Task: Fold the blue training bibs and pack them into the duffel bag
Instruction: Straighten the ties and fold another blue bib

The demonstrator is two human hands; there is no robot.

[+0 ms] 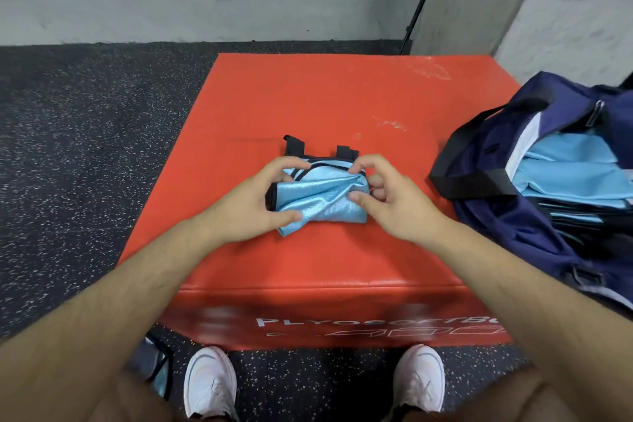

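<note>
Fingers (292, 216) of the left hand (251, 197) and right hand (390, 197) pinch either end of a folded, wrinkled, shiny light-blue black-trimmed bib (322, 197).

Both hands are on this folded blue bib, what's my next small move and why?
Probably lift the bib and carry it right into the open duffel bag: left hand and right hand both pinch it, it looks folded small, and other folded bibs already lie inside.

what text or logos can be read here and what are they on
"PLYOSOFTB": white print on the front of the red box, its end hidden.
Under it, a row of white marks: too blurred to read.
Left of it, a smeared patch: unreadable.
No text visible on the blue bib or the duffel bag.
</note>
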